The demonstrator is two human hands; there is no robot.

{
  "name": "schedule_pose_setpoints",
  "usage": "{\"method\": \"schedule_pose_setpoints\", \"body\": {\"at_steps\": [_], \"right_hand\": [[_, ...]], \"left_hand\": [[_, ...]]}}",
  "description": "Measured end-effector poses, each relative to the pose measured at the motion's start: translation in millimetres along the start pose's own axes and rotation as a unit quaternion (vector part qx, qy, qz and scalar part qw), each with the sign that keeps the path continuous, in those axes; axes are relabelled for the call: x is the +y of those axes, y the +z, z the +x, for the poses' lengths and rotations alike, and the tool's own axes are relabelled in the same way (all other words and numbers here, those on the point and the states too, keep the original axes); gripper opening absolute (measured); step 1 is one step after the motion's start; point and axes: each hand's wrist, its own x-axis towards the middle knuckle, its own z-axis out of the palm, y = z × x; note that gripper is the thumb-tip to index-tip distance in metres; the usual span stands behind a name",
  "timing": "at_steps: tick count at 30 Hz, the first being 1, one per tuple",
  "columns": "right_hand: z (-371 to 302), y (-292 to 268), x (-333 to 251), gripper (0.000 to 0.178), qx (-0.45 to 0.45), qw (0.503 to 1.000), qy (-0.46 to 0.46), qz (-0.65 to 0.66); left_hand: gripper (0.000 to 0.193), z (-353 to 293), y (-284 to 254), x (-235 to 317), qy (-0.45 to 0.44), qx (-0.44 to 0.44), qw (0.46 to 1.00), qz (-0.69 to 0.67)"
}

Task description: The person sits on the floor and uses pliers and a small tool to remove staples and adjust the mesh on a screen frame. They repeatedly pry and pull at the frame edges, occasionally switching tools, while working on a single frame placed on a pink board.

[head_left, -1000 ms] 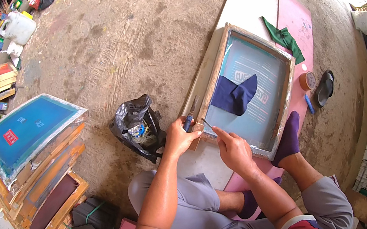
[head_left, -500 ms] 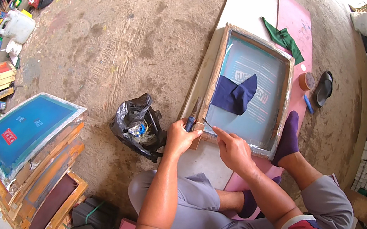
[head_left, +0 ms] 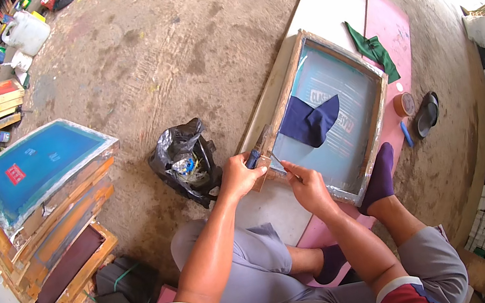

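A wooden-framed printing screen (head_left: 385,103) with pale blue mesh lies tilted before me, a folded navy cloth (head_left: 312,122) on its mesh. At its near left corner my left hand (head_left: 240,177) is closed round a dark blue handle-like piece (head_left: 252,159), its thumb against a brown wooden block (head_left: 263,171). Whether these are one tool is unclear. My right hand (head_left: 309,190) is closed, gripping a thin dark rod-like tool (head_left: 276,157) whose tip points at the same corner. Its grip is mostly hidden by my fingers.
A black plastic bag (head_left: 185,161) of scraps stands left of my hands. Stacked screens (head_left: 46,168) rise farther left. Beyond the frame, a green cloth (head_left: 375,52) lies on the board, with a tape roll (head_left: 404,106), a blue-handled item (head_left: 406,133) and a sandal (head_left: 426,115) to the right.
My right hand has shifted slightly right, its index finger more bent on the thin tool. My left hand keeps its hold at the corner. The whole view has moved a little.
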Motion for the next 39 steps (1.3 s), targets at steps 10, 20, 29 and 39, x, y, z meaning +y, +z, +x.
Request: {"method": "schedule_pose_setpoints", "body": {"at_steps": [10,20,29,39], "right_hand": [[-10,-15,-18,0.041,-0.056,0.959,0.071,-0.268],[-15,-14,-24,0.048,-0.086,0.948,0.070,-0.298],[-10,-8,3,0.045,-0.084,0.975,0.060,-0.199],[-13,-9,-19,0.038,-0.031,0.972,0.058,-0.225]], "left_hand": [[0.040,8,9,-18,-0.024,0.014,0.998,-0.050],[0.039,-2,3,0,-0.009,0.007,1.000,-0.007],[0.036,0,5,-9,0.001,0.000,1.000,-0.023],[0.039,6,8,-15,-0.040,0.007,0.995,-0.094]]}}
